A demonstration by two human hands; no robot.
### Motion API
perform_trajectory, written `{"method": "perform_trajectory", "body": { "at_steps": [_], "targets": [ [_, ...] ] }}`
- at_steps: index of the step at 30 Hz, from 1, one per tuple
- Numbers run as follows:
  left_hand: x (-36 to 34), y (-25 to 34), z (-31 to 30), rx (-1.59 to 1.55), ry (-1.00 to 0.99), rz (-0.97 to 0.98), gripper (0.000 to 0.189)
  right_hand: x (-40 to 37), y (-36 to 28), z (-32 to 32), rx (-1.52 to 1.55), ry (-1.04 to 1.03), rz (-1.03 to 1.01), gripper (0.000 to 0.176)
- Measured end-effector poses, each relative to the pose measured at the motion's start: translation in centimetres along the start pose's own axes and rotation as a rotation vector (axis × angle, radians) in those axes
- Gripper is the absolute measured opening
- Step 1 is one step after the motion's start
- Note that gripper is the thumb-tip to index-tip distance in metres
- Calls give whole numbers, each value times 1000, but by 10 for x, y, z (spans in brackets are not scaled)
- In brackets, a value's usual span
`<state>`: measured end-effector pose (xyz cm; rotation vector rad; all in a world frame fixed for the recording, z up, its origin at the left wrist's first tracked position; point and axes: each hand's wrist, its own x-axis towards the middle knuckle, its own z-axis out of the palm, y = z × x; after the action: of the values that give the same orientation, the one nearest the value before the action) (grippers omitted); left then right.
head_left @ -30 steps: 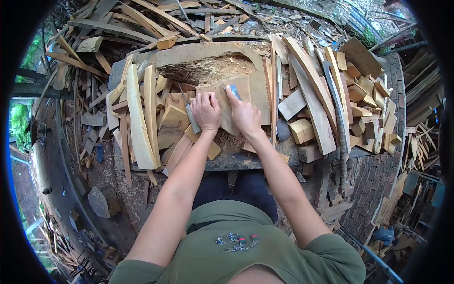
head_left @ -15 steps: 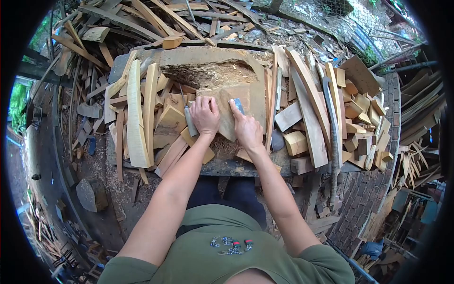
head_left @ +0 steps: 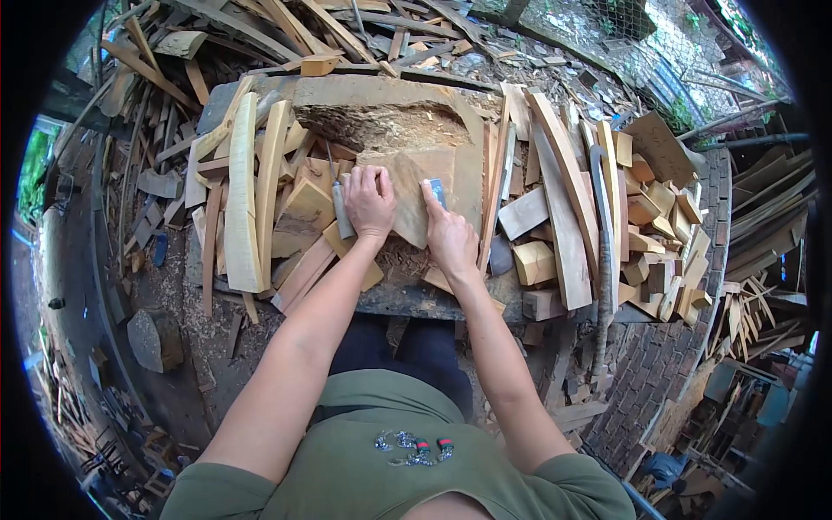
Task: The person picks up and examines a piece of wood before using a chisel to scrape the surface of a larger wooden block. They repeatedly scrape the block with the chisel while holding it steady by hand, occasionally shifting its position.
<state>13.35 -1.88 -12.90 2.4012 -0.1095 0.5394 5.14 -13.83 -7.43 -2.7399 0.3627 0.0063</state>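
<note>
A flat, pale piece of wood with an angled lower corner lies on the workbench between my hands. My left hand is closed, its fingers curled over the left part of this piece. Just left of those fingers is a tool with a grey handle and a thin metal shaft pointing away from me. My right hand grips a small blue flat piece, index finger stretched along it, at the right side of the wood. What this blue piece is, I cannot tell.
Behind the wood stands a thick, hollowed block. Long curved boards lie to the left, more boards and a long dark metal bar to the right. Small offcuts are heaped at the far right, scrap wood behind.
The view has shifted slightly. Both hands stay at the piece of wood in nearly the same pose, the right one still on the blue piece.
</note>
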Motion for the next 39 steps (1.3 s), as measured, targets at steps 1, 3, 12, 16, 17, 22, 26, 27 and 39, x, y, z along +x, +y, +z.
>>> {"method": "perform_trajectory", "body": {
  "at_steps": [1, 3, 12, 16, 17, 22, 26, 27, 39],
  "targets": [
    [-1, 0, -1, 1, -3, 3, 9, -7, 0, -2, 3, 1, 3, 55],
    [0, 2, 1, 8, 1, 2, 12, -23, 0, -10, -35, -98, 52, 54],
    [0, -2, 2, 43, -32, 45, 14, 36, -9, 1, 28, -55, 17, 51],
    [2, -1, 4, 24, -40, 16, 14, 4, -3, -5, 5, -114, 46, 51],
    [1, -1, 4, 33, -27, 28, 14, -8, 0, -5, 25, -122, 48, 51],
    [-1, 2, 2, 24, -43, 27, 14, 17, -6, -3, 0, -120, 59, 50],
    [1, -2, 2, 35, -25, 58, 14, 39, -8, 5, 4, -21, 20, 51],
    [1, -1, 2, 31, -38, 48, 14, 35, -7, 1, 4, -10, 17, 51],
    [2, 0, 1, -20, -44, 10, 13, 29, -6, 8, -45, 57, 19, 44]
  ]
}}
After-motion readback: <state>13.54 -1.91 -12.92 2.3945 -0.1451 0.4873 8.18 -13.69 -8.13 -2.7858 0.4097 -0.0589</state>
